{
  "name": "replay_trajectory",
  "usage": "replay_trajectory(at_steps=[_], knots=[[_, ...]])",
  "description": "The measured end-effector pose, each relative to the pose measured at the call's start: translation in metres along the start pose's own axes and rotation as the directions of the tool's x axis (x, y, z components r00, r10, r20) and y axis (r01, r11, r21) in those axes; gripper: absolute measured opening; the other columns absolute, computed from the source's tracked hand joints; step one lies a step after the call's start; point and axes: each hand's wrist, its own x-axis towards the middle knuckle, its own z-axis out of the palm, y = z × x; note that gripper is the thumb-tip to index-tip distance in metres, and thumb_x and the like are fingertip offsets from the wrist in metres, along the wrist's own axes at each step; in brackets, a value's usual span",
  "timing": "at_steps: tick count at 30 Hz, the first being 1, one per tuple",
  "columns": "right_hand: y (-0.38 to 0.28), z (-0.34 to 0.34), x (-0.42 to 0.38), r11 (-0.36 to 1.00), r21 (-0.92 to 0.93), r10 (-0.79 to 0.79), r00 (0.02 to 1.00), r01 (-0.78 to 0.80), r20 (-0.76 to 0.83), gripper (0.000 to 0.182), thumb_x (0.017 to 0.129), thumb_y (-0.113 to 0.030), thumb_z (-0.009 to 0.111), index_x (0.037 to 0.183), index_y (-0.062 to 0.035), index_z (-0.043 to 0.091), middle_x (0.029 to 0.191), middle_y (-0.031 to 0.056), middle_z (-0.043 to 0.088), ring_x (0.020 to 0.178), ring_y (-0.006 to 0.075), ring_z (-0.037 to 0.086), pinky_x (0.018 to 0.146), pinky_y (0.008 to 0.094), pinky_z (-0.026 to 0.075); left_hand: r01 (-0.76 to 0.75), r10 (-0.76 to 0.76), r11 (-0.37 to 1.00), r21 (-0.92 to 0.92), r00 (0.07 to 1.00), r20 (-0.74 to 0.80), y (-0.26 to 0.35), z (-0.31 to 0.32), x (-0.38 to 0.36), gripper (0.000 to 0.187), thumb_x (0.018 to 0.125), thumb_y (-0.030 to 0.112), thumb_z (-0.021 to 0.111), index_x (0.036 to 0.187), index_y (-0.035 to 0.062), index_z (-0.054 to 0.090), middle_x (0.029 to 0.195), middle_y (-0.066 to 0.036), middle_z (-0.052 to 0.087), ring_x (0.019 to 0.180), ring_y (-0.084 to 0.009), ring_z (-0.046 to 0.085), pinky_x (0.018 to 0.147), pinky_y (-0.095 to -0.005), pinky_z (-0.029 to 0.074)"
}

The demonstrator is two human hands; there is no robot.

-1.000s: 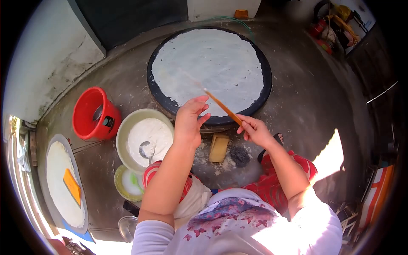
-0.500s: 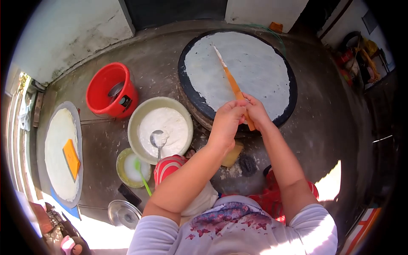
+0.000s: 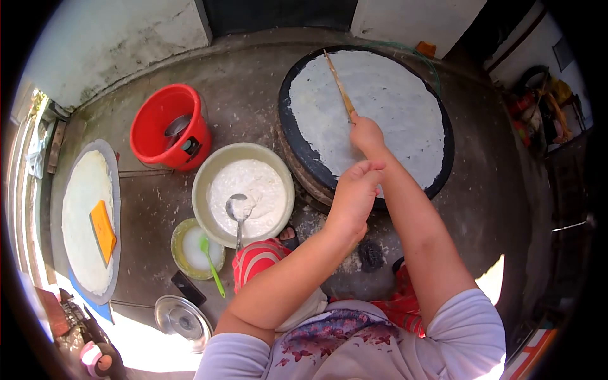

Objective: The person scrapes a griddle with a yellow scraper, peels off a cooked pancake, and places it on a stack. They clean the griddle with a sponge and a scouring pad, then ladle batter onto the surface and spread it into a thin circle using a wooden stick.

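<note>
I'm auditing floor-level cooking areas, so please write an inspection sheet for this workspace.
Surface: black griddle, pale batter layer nearly to the rim, edge ragged.
Job's things: large bowl of batter with metal ladle; small bowl with green spoon.
Clutter: phone, metal lid, dark scouring pad.
Hands: right hand holds wooden spreader above griddle; left hand has fingers curled, nothing visibly held.
Cables: thin green line behind griddle, cord or hose unclear.
Surroundings: red bucket; at left, orange scraper on pale round sheet.
</note>
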Motion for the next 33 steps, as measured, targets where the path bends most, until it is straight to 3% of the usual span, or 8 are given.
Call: replay_trajectory(at_steps=[6, 12, 14, 21, 23, 25, 28, 33], knots=[[-0.033, -0.013, -0.005, 0.982, -0.175, 0.080, 0.994, -0.067, 0.069, 0.032, 0.084, -0.015, 0.040, 0.112, -0.0075, 0.053, 0.093, 0.0179, 0.061, 0.086, 0.0343, 0.058, 0.074, 0.0429, 0.046, 0.006, -0.006, 1.000, -0.003, 1.000, 0.008, -0.004, 0.000, 0.003, 0.021, 0.079, 0.009, 0.052, 0.099, 0.0032, 0.057, 0.098, -0.003, 0.056, 0.089, -0.0107, 0.048, 0.076, -0.0256, 0.039], [0.002, -0.024, -0.032, 0.975, 0.219, 0.009, 0.997, -0.027, 0.081, 0.036, 0.085, -0.018, 0.046, 0.120, -0.0087, 0.049, 0.085, 0.0180, 0.061, 0.072, 0.0288, 0.061, 0.059, 0.0388, 0.047, 0.001, -0.001, 1.000, -0.004, 1.000, -0.011, -0.001, 0.003, -0.002, 0.021, 0.079, 0.009, 0.052, 0.099, 0.0031, 0.057, 0.097, -0.003, 0.056, 0.090, -0.0112, 0.048, 0.076, -0.0254, 0.039], [0.037, -0.028, -0.036, 0.227, 0.819, 0.088, 0.849, -0.527, 0.522, 0.039, 0.088, -0.020, 0.043, 0.126, -0.0113, 0.044, 0.076, 0.0093, 0.057, 0.052, 0.0169, 0.051, 0.044, 0.0296, 0.040, -0.007, 0.007, 1.000, -0.011, 1.000, 0.010, -0.001, 0.000, -0.002, 0.021, 0.079, 0.009, 0.052, 0.099, 0.0031, 0.057, 0.098, -0.004, 0.056, 0.090, -0.0111, 0.048, 0.076, -0.0253, 0.039], [0.020, -0.004, -0.083, 0.524, 0.752, 0.492, 0.863, -0.400, 0.116, 0.040, 0.090, -0.016, 0.039, 0.130, -0.0118, 0.039, 0.078, 0.0053, 0.052, 0.051, 0.0107, 0.043, 0.043, 0.0219, 0.035, -0.017, 0.017, 1.000, -0.007, 1.000, 0.011, 0.001, -0.002, -0.006, 0.024, 0.078, 0.010, 0.051, 0.100, 0.0025, 0.057, 0.102, -0.004, 0.054, 0.090, -0.0105, 0.047, 0.076, -0.0256, 0.039], [0.025, 0.028, -0.104, 0.336, 0.929, -0.087, 0.977, -0.155, 0.195, 0.042, 0.091, -0.018, 0.037, 0.132, -0.0097, 0.035, 0.078, 0.0044, 0.053, 0.058, 0.0101, 0.047, 0.050, 0.0212, 0.039, -0.026, 0.026, 0.999, 0.027, 1.000, -0.007, -0.001, -0.002, -0.006, 0.025, 0.078, 0.012, 0.052, 0.100, 0.0025, 0.057, 0.102, -0.004, 0.054, 0.090, -0.0108, 0.047, 0.076, -0.0257, 0.039], [-0.018, 0.020, -0.145, 0.668, 0.744, -0.312, 0.903, -0.012, 0.294, 0.041, 0.092, -0.019, 0.037, 0.132, -0.0083, 0.034, 0.075, 0.0017, 0.053, 0.064, 0.0083, 0.048, 0.056, 0.0210, 0.042, -0.027, 0.029, 0.998, 0.053, 0.998, -0.051, -0.005, -0.003, -0.003, 0.026, 0.077, 0.013, 0.052, 0.101, 0.0024, 0.057, 0.102, -0.004, 0.054, 0.090, -0.0111, 0.047, 0.076, -0.0258, 0.039], [-0.053, 0.045, -0.175, 0.455, 0.789, -0.261, 0.785, -0.413, 0.561, 0.038, 0.092, -0.013, 0.034, 0.131, -0.0091, 0.037, 0.073, 0.0009, 0.054, 0.056, 0.0063, 0.047, 0.050, 0.0197, 0.041, -0.044, 0.045, 0.993, 0.113, 0.999, -0.008, -0.006, -0.005, -0.001, 0.028, 0.077, 0.014, 0.052, 0.102, 0.0035, 0.057, 0.103, -0.004, 0.054, 0.092, -0.0117, 0.047, 0.076, -0.0248, 0.040], [-0.063, 0.119, -0.187, 0.595, 0.663, -0.153, 0.746, -0.454, 0.648, 0.041, 0.092, -0.013, 0.038, 0.133, -0.0101, 0.033, 0.080, 0.0031, 0.057, 0.061, 0.0063, 0.050, 0.054, 0.0200, 0.042, -0.044, 0.045, 0.998, 0.039, 0.999, -0.019, -0.005, -0.006, -0.003, 0.028, 0.077, 0.014, 0.052, 0.103, 0.0022, 0.056, 0.101, -0.004, 0.054, 0.090, -0.0109, 0.046, 0.076, -0.0243, 0.039]])
